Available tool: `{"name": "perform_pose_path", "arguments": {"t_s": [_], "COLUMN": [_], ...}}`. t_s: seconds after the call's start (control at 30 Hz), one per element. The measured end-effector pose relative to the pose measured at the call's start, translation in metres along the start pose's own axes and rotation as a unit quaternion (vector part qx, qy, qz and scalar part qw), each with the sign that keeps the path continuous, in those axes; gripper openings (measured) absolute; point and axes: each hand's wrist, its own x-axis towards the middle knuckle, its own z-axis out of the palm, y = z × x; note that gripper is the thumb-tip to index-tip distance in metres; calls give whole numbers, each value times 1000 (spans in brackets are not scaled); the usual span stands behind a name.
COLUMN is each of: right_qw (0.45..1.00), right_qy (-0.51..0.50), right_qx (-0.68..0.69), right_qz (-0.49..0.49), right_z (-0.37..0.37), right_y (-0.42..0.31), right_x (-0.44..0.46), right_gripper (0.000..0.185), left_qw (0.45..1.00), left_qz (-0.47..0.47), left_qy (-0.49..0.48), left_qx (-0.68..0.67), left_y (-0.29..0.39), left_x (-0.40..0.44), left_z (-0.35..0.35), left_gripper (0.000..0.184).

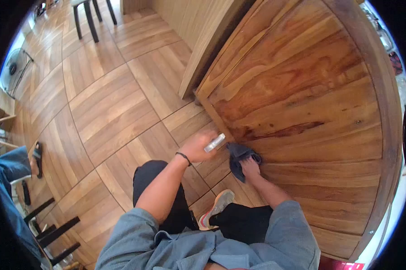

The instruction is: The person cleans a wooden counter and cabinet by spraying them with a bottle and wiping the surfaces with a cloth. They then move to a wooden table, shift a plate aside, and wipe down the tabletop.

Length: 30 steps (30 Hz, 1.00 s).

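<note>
My right hand is closed on a dark grey cloth, pressing it against the lower edge of a brown wooden panel. The panel has strong grain, dark knots and a raised border. To the left, my left hand is wrapped round a small whitish, shiny object; most of it is hidden in the fist, so its kind does not show. This hand is held above the floor, apart from the panel, with a dark band on the wrist.
Wood-patterned tiles cover the floor. A lighter wooden cabinet side adjoins the panel. At upper left stand a dark-legged chair and a fan. Another person's jeans-clad leg and dark chair legs are at left.
</note>
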Motion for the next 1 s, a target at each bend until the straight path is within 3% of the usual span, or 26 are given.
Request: {"name": "perform_pose_path", "arguments": {"t_s": [0.03, 0.13, 0.23, 0.33, 0.47, 0.53, 0.67, 0.77, 0.83, 0.93, 1.0], "right_qw": [996, 974, 932, 885, 705, 643, 727, 735, 684, 625, 619], "right_qy": [55, 201, 313, 356, 601, 652, 612, 627, 659, 705, 700], "right_qx": [59, 66, 98, 63, -23, -115, -112, -99, -87, -97, -118], "right_qz": [31, 78, 155, 294, 375, 384, 291, 239, 301, 321, 336], "right_z": [-17, -87, -240, -398, -501, -523, -494, -498, -530, -583, -592], "right_y": [6, 22, 48, 73, 122, 142, 138, 149, 167, 182, 189], "right_x": [7, 53, 63, 32, 0, -8, 14, 20, 7, -36, -42], "right_gripper": [42, 36, 31, 74, 67, 63, 55, 53, 54, 53, 53], "left_qw": [1000, 1000, 999, 997, 993, 992, 993, 992, 992, 988, 986], "left_qz": [-5, -14, -19, -37, -77, -95, -85, -56, -88, -115, -131], "left_qy": [-9, -17, 27, 69, 76, 74, 75, 91, 69, 63, 67], "left_qx": [0, -14, -20, 8, 50, 42, 46, 60, 65, 87, 84], "left_y": [5, 9, 15, 24, 32, 30, 8, 12, 19, 38, 55], "left_x": [5, 11, 7, 1, -1, 0, -2, 0, 4, 0, 1], "left_z": [2, 4, -6, -12, -16, -17, -9, -10, -9, -4, -3], "left_gripper": [28, 33, 32, 34, 37, 37, 41, 42, 38, 38, 37]}}
